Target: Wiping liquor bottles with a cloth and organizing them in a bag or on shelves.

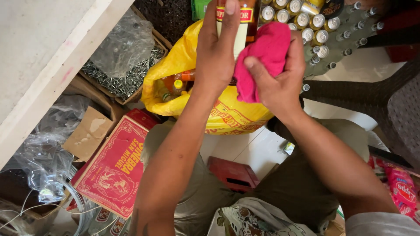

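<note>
While left hand (pixel 214 52) grips bottle (pixel 245 26), right hand (pixel 278 83) clutches pink cloth (pixel 262 61).

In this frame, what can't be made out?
- Bottle, head view: top cut off by the frame edge; lower body hidden by the left hand and the pink cloth in the right hand.
- Yellow bag: most contents hidden by its own folds.
- Red stool: partly covered by the legs.

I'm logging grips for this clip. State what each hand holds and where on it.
The left hand wraps the amber bottle around its labelled body. The right hand holds a bunched pink cloth against the bottle's side.
</note>
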